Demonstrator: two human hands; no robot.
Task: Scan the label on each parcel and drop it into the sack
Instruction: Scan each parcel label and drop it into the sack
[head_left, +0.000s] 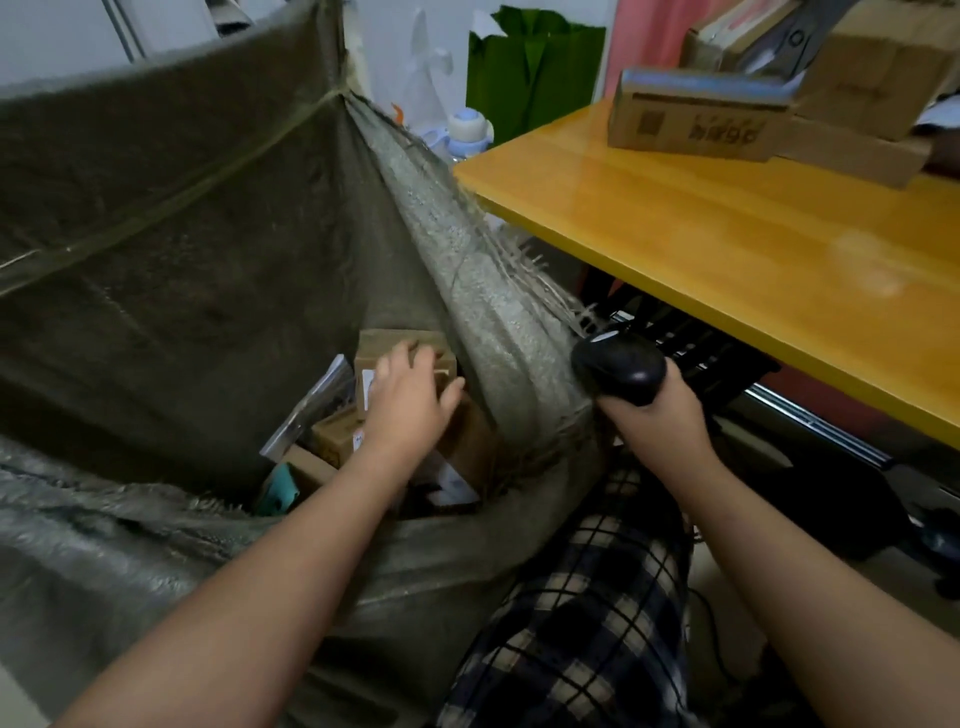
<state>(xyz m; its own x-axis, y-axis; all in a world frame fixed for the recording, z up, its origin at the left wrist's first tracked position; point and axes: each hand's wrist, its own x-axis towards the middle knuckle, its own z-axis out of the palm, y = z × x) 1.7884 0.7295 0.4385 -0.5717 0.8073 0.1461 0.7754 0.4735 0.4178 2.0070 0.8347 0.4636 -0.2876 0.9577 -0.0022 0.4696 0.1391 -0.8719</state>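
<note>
I am spreading my left hand (410, 400) loose over the box (395, 343) down in the sack (156, 234), my right hand (652, 415), gripping the scanner (618, 371), being nearer the parcels (696, 122) on the table (727, 249).

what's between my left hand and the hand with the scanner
The frayed side wall of the grey-green woven sack, seen in the head view, separates the left hand from the right hand.

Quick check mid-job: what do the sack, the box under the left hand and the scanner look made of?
Sack: coarse woven fabric, likely plastic fibre or jute, matte grey-green, frayed strands at its edge. Box under the left hand: brown cardboard by the look, matte, white label. Scanner in the right hand: black moulded plastic, slight sheen.
</note>
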